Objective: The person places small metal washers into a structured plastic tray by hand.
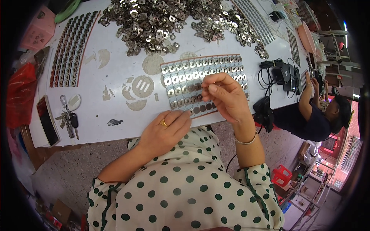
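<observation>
A flat board with an orange edge, set with rows of small shiny metal pieces [187,77], lies in front of me at the table's near edge. Some pieces in its nearer rows look darker. My left hand [166,127], with a gold ring, rests at the board's near left corner, fingers together and fingertips against the nearest row. A tiny bright bit shows at those fingertips, too small to name. Over the board's right half my right hand [227,96] is raised, thumb and forefinger pinched; whatever lies between them cannot be made out. It covers part of the rows.
A large heap of loose metal pieces [150,27] spreads over the far table. Another filled board [73,50] lies left, near keys [70,121] and a phone [47,120]. Black adapters with cables [287,77] lie right. Beyond sits another person [312,115]; a red stool [281,175] stands below.
</observation>
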`<state>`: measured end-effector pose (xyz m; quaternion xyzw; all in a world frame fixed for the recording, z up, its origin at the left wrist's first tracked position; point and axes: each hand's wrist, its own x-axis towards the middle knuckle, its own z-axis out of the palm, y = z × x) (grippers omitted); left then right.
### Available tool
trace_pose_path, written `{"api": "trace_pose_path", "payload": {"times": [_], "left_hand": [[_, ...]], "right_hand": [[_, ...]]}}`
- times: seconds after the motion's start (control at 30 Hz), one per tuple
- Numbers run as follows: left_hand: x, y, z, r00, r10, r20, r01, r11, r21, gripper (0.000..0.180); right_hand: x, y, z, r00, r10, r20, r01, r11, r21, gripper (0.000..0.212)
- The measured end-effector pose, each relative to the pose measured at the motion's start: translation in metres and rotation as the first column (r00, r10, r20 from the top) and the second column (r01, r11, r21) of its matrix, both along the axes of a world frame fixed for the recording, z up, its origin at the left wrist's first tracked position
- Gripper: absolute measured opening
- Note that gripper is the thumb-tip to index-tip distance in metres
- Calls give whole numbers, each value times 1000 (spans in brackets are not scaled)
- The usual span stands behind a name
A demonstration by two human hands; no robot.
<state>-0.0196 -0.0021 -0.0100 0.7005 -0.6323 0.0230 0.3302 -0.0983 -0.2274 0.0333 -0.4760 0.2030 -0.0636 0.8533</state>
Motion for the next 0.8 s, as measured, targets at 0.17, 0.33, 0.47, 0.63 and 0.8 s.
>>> {"api": "trace_pose_path", "payload": {"times": [0.17, 0.33, 0.47, 0.63, 0.8], "left_hand": [[0, 0, 2, 999, -13, 32, 14, 1000, -7, 29], [-2, 1, 0, 999, -19, 40, 19, 1000, 13, 30], [-1, 0, -1, 987, -17, 157, 15, 1000, 11, 29], [-5, 1, -4, 988, -18, 156, 9, 999, 54, 30], [-7, 2, -4, 987, -5, 163, -6, 998, 66, 31]], "right_hand": [[-27, 7, 2, 986, 62, -153, -94, 973, -212, 23], [-37, 20, -1, 957, 52, -286, -218, 781, -585, 24], [-39, 25, -10, 964, 11, -265, -211, 634, -744, 18], [-36, 29, -10, 966, 4, -257, -214, 566, -796, 12], [-33, 30, -8, 964, 44, -261, -242, 547, -801, 12]]}}
